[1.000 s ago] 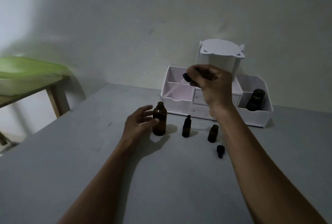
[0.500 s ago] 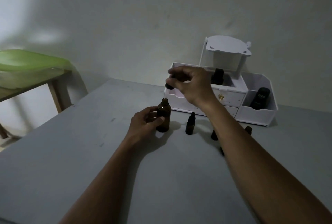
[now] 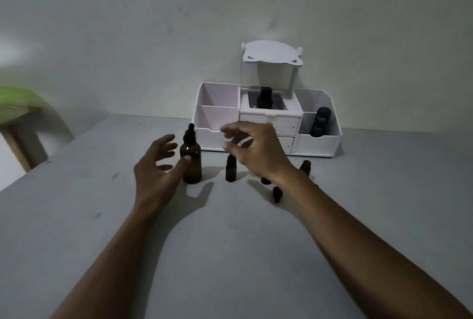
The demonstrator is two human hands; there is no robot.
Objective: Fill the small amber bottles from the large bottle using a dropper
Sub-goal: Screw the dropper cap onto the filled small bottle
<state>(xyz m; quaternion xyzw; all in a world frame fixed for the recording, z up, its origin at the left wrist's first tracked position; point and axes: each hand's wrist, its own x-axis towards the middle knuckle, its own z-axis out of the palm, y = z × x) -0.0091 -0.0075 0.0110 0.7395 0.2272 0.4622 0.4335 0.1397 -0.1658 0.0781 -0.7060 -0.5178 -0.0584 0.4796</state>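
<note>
Atop the large bottle (image 3: pixel 191 167), the dropper cap (image 3: pixel 191 134).

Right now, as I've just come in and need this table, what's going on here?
A person is working with amber bottles on the grey table. The dropper stands in the large bottle. The left hand is open beside it, thumb on its side. The right hand hovers, holding nothing, above a small bottle. A small dark cap lies near that wrist.
</note>
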